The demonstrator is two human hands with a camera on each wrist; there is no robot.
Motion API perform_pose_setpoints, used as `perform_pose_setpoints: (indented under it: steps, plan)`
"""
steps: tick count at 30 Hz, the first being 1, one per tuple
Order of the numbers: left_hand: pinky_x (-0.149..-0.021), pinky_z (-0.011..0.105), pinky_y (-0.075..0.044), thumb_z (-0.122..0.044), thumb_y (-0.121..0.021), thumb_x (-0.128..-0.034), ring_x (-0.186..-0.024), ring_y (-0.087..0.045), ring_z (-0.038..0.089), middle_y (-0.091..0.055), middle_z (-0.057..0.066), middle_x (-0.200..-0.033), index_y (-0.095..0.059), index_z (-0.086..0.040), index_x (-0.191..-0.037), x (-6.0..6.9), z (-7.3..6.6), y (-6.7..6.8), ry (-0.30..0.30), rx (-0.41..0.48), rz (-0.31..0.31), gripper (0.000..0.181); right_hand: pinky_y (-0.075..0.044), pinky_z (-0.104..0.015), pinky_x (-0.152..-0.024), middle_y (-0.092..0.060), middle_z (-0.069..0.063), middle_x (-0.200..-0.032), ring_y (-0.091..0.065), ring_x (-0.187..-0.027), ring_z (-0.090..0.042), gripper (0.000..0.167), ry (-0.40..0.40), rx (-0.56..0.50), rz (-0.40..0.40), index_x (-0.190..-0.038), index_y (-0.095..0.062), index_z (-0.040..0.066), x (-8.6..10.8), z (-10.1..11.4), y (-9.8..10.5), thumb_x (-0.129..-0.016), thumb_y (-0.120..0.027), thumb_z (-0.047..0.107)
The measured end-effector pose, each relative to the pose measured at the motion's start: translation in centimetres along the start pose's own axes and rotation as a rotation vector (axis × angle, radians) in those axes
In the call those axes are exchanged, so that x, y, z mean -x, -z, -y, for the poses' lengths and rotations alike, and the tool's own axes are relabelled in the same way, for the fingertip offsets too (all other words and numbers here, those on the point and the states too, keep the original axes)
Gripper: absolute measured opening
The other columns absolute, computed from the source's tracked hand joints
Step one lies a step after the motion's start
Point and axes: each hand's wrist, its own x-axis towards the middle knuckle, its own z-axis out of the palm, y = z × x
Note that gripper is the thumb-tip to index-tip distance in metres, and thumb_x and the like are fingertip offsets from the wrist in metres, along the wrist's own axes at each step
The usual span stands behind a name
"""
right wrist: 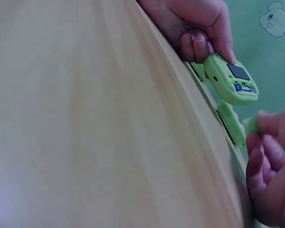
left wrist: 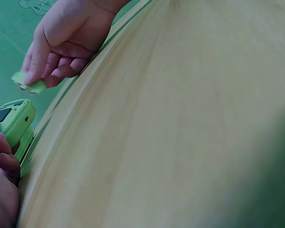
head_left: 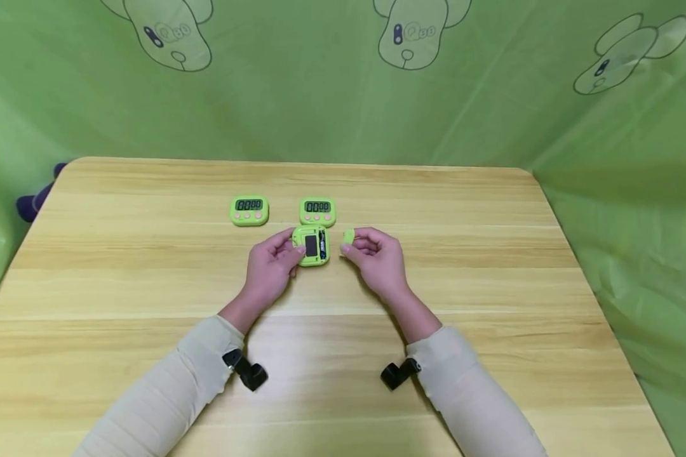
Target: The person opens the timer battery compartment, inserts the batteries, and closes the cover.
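Observation:
My left hand [head_left: 269,265] grips a green digital timer [head_left: 318,261] with its back turned up, thumb on the back face. A dark battery [head_left: 322,244] lies in the timer's uncovered slot, beside a black rectangle. To the right, my right hand [head_left: 382,261] pinches a small green battery cover [head_left: 349,236] between thumb and fingers, apart from the timer. The right wrist view shows the held timer [right wrist: 224,84] raised off the table, its battery [right wrist: 245,89] visible. In the left wrist view the cover [left wrist: 32,84] sits in the right fingertips.
Two more green timers stand face up beyond the hands, a left one [head_left: 249,211] and a right one [head_left: 317,211], both displaying zeros. They rest on a wooden table [head_left: 491,266]. A green printed curtain [head_left: 320,120] hangs behind it, and a purple object [head_left: 30,204] shows past the left edge.

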Motion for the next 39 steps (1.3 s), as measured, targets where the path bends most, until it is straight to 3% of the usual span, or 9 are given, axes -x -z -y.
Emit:
perform_pose_setpoints:
  steps: [6, 11, 17, 23, 30, 34, 39]
  plan:
    - [-0.058, 0.023, -0.051, 0.006, -0.065, -0.0922, -0.058, -0.054, 0.024, -0.059, 0.012, -0.074, -0.053, 0.012, -0.134, 0.4, -0.3, 0.0, 0.008, -0.013, 0.002, 0.044, -0.06, -0.028, -0.064, -0.068, -0.018, -0.091, -0.066, -0.072, -0.018, 0.03, 0.024, -0.155, 0.085, -0.117, -0.069, -0.006, 0.5, -0.4, -0.8, -0.087, -0.072, -0.007]
    - [-0.056, 0.021, -0.049, 0.006, -0.065, -0.0921, -0.056, -0.052, 0.02, -0.058, 0.009, -0.074, -0.054, 0.011, -0.134, 0.4, -0.1, 0.0, 0.014, 0.005, 0.003, 0.043, -0.058, -0.026, -0.064, -0.068, -0.013, -0.089, -0.063, -0.073, -0.02, 0.03, 0.055, -0.099, 0.112, -0.118, -0.071, -0.003, 0.5, -0.5, -1.3, -0.088, -0.074, -0.003]
    - [-0.053, 0.019, -0.047, 0.006, -0.065, -0.092, -0.054, -0.051, 0.016, -0.057, 0.009, -0.074, -0.055, 0.012, -0.132, 0.2, 0.5, 0.0, 0.009, 0.004, 0.003, 0.042, -0.057, -0.022, -0.068, -0.07, -0.015, -0.091, -0.065, -0.077, -0.018, 0.026, 0.052, -0.079, 0.087, -0.111, -0.074, -0.001, 0.5, -0.4, -1.9, -0.085, -0.079, 0.001]
    - [-0.05, 0.019, -0.045, 0.004, -0.067, -0.0925, -0.053, -0.05, 0.014, -0.057, 0.008, -0.074, -0.057, 0.007, -0.134, -0.8, 3.3, 0.2, -0.007, 0.018, 0.0, 0.042, -0.061, -0.032, -0.064, -0.068, -0.015, -0.093, -0.068, -0.07, -0.02, 0.03, -0.034, -0.149, 0.123, -0.113, -0.072, -0.001, 0.2, -0.1, -2.2, -0.084, -0.079, 0.0]
    - [-0.048, 0.019, -0.045, 0.005, -0.068, -0.0913, -0.054, -0.051, 0.013, -0.06, 0.008, -0.074, -0.059, 0.007, -0.132, -0.7, 3.4, 0.1, -0.041, 0.029, 0.007, 0.042, -0.059, -0.028, -0.057, -0.071, -0.019, -0.09, -0.069, -0.066, -0.02, 0.027, -0.202, -0.176, 0.263, -0.11, -0.069, -0.008, -0.8, 0.4, -1.4, -0.086, -0.078, 0.0]
    - [-0.047, 0.021, -0.047, 0.004, -0.067, -0.0925, -0.052, -0.052, 0.016, -0.062, 0.013, -0.075, -0.059, 0.005, -0.133, -0.7, 3.5, -0.1, -0.07, 0.019, 0.036, 0.042, -0.056, -0.026, -0.053, -0.071, -0.017, -0.085, -0.068, -0.065, -0.021, 0.024, -0.213, -0.135, 0.275, -0.103, -0.069, -0.006, -1.0, 0.4, -1.2, -0.083, -0.081, 0.001]
    - [-0.047, 0.022, -0.049, 0.003, -0.066, -0.0937, -0.052, -0.053, 0.016, -0.064, 0.015, -0.077, -0.059, 0.004, -0.135, -0.7, 3.4, 0.1, -0.059, 0.004, 0.043, 0.042, -0.056, -0.026, -0.053, -0.071, -0.016, -0.082, -0.068, -0.065, -0.022, 0.022, -0.206, -0.12, 0.276, -0.097, -0.068, -0.004, -1.1, 0.3, -1.3, -0.081, -0.083, 0.002]
